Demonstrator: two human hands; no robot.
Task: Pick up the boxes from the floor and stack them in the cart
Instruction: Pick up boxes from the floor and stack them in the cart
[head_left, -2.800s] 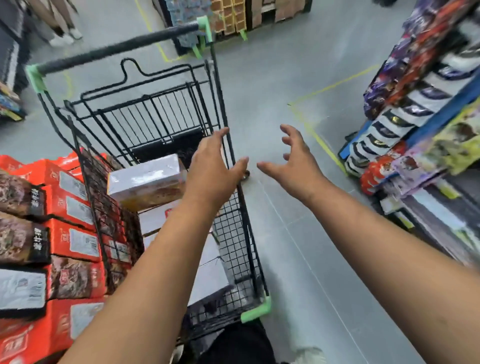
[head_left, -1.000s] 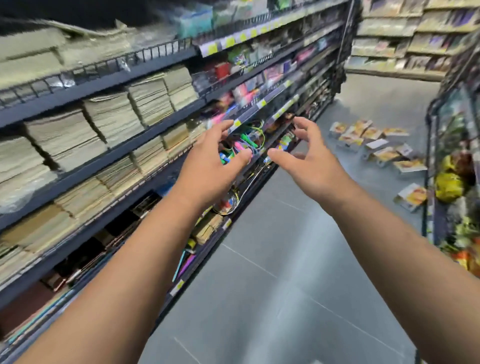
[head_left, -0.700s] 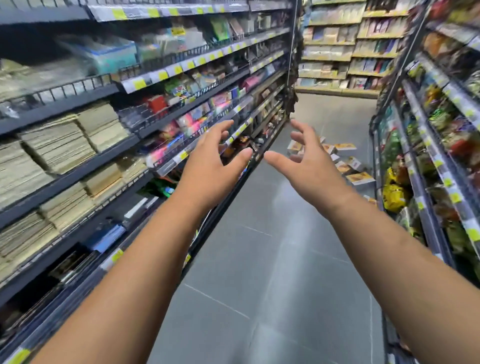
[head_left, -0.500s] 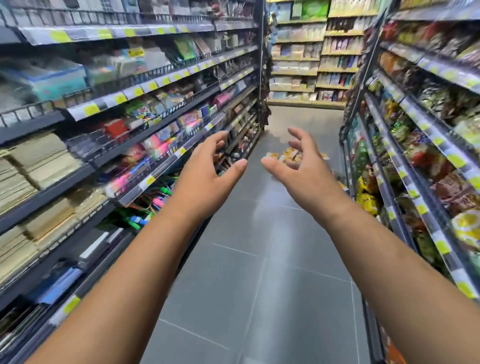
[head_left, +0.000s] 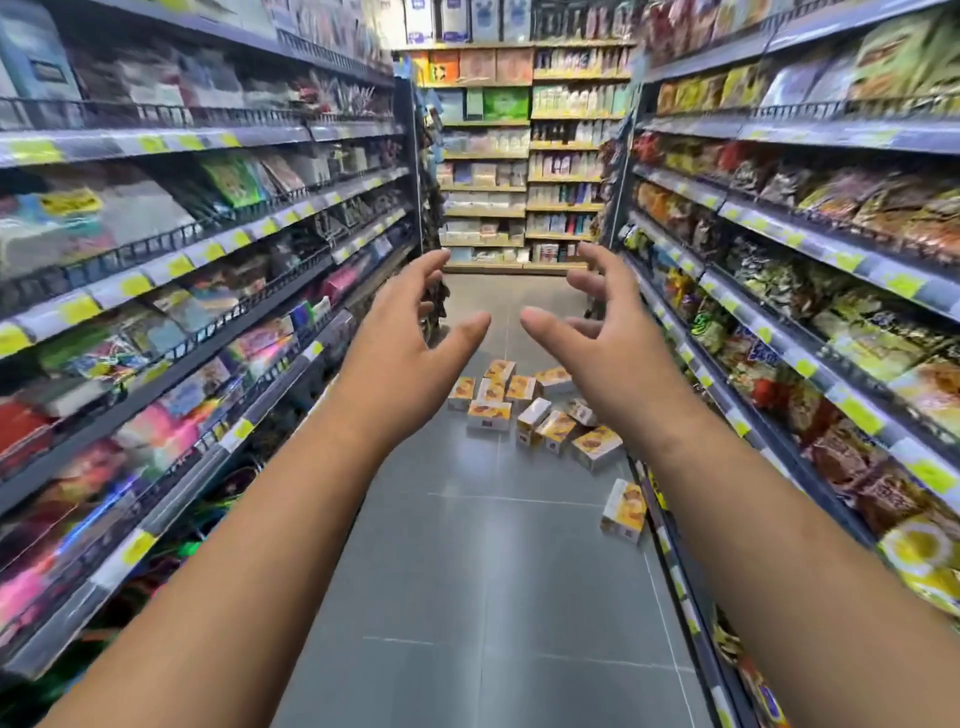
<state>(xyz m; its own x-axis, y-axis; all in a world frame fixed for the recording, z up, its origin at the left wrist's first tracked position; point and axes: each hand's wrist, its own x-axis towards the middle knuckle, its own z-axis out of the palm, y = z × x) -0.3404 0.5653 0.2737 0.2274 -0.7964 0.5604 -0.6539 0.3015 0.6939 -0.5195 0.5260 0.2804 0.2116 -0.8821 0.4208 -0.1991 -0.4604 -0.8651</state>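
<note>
- Grip: left hand (head_left: 410, 338) and right hand (head_left: 597, 343) both spread loose, empty.
- Snack boxes (head_left: 519, 410) lie scattered on floor (head_left: 467, 597) at 12 o'clock, well ahead.
- Risk: stray box (head_left: 623, 512) at 1 o'clock, beside shelving (head_left: 779, 291), may be missed or kicked.

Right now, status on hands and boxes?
Left hand, right hand open, holding nothing. Boxes scattered on aisle floor ahead, one box apart by right shelving. Cart not in view.
</note>
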